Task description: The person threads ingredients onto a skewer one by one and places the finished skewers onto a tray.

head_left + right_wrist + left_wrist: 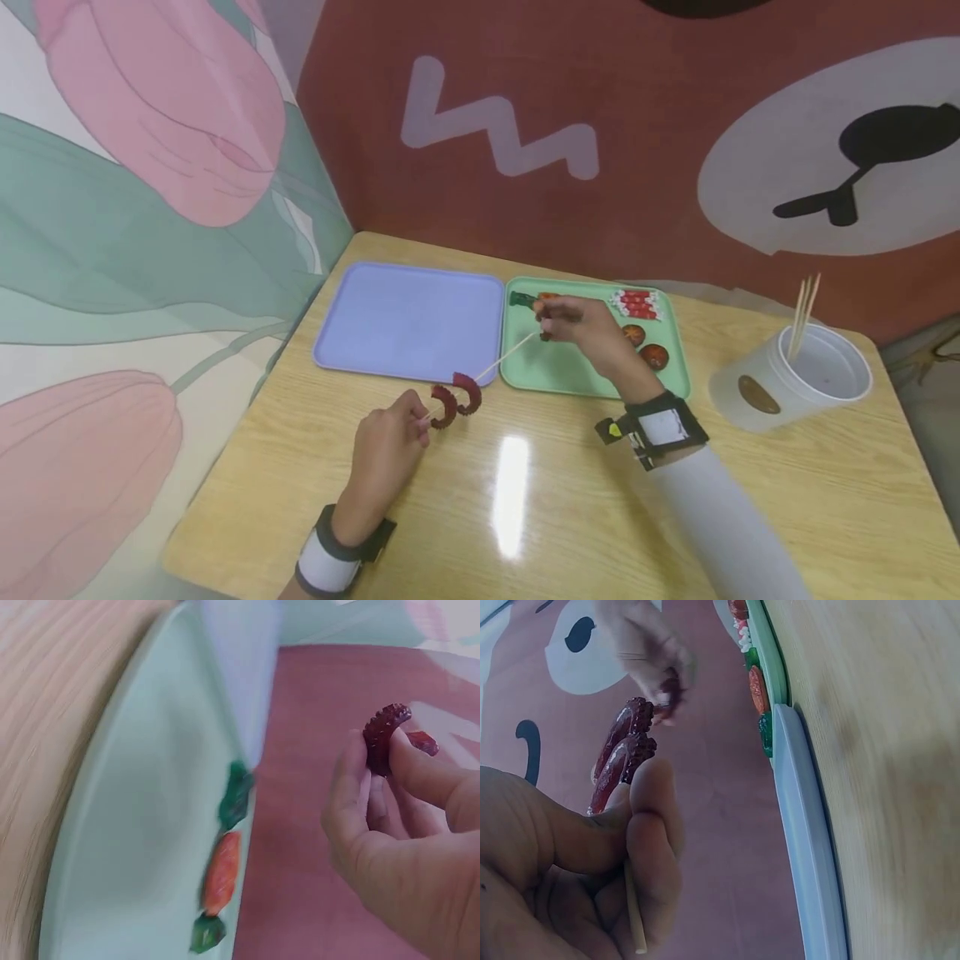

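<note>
My left hand [386, 450] grips a bamboo skewer [497, 362] near its lower end, over the table in front of the trays. Threaded on the skewer are two dark red curled pieces [468, 393], like octopus tentacles with bumpy edges. Above the green tray [555, 373], my right hand [592, 333] pinches a third such tentacle piece [380, 739] between thumb and fingers. This piece is close to the skewer's tip; whether they touch, I cannot tell. In the left wrist view, the skewer's blunt end [639, 941] sticks out below the left fingers.
On the green tray lie a green piece [521, 298], an orange piece [223, 874], red-and-white sticks [637, 304] and two brown mushroom-like pieces [655, 357]. A purple tray [412, 321] adjoins it on the left. At the right, a white bucket [765, 379] holds several skewers [802, 317].
</note>
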Demonstrator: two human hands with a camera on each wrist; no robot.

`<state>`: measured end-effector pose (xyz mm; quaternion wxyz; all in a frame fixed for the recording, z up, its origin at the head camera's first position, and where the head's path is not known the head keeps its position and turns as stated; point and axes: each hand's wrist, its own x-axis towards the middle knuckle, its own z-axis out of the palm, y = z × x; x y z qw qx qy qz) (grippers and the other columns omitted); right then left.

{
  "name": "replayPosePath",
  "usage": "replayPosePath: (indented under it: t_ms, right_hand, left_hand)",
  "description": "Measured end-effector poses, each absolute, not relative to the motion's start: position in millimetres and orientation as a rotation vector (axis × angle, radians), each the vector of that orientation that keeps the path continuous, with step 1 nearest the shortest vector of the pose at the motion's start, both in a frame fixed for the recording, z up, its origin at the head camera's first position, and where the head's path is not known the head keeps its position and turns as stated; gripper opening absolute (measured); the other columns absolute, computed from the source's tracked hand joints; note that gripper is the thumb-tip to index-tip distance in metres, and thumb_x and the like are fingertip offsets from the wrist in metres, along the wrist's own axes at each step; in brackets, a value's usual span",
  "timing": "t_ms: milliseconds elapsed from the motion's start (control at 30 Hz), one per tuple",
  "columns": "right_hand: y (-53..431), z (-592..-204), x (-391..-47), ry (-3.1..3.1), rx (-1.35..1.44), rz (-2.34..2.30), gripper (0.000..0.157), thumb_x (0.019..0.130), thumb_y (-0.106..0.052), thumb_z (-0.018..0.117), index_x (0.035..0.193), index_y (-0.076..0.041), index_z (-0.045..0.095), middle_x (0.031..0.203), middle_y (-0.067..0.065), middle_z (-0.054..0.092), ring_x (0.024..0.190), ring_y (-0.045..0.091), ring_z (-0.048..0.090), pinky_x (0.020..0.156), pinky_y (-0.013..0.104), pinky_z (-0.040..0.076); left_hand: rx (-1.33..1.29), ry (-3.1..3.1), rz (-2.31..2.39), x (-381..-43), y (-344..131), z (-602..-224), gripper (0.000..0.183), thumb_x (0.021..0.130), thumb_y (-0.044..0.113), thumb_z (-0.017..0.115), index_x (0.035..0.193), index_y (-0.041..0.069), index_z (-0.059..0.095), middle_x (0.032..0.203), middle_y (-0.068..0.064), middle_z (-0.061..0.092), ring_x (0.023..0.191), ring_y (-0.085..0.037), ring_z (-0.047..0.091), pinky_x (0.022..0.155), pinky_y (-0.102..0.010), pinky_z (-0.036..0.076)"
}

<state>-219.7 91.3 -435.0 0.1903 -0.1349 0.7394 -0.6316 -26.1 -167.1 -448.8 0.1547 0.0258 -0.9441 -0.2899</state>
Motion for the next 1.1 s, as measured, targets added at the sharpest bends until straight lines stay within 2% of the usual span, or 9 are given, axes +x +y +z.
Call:
replayPosePath:
  t_ms: [167,400,733,1100]
  right_hand:
    - [95,-420,-208,1.908,-0.274,-1.911,0.038,0.084,-0.007,0.071,0.120,0.002,0.061,0.114,0.020,0.065,0.099,0.025,0.066,0.087,0.038,0.055]
    - [94,-411,-199,1.851,-0.321,-1.905,0.037,0.082,-0.007,0.073,0.115,0.004,0.062,0.108,0.015,0.070,0.092,0.025,0.069,0.084,0.037,0.057]
    - [91,-403,-193,1.893,-0.303,-1.876,0.052,0.081,-0.004,0.074,0.127,0.009,0.054,0.106,0.004,0.068,0.092,0.015,0.068,0.086,0.035,0.056]
    - [85,-398,-184,1.962,-0.316,-1.804,0.040,0.074,-0.011,0.080,0.109,0.000,0.063,0.095,0.003,0.066,0.093,0.018,0.063,0.086,0.032,0.054]
  left_hand:
    - [0.080,-2.674,-0.843,-29,-162,-449,0.021,0.072,-0.002,0.075,0.071,0.012,0.059,0.054,0.003,0.062,0.047,-0.009,0.050,0.047,-0.031,0.044]
    - [0.094,-2.660,-0.844,-30,-160,-448,0.019,0.077,0.003,0.074,0.071,0.012,0.059,0.053,0.005,0.060,0.046,-0.009,0.048,0.046,-0.031,0.043]
    - [0.111,-2.677,-0.785,-28,-159,-446,0.017,0.079,0.007,0.075,0.072,0.011,0.059,0.052,0.005,0.059,0.043,-0.008,0.045,0.044,-0.029,0.040]
    - [0.065,-2.633,-0.817,-27,-158,-441,0.019,0.075,0.000,0.075,0.072,0.011,0.059,0.053,0.003,0.061,0.045,-0.009,0.049,0.045,-0.030,0.043]
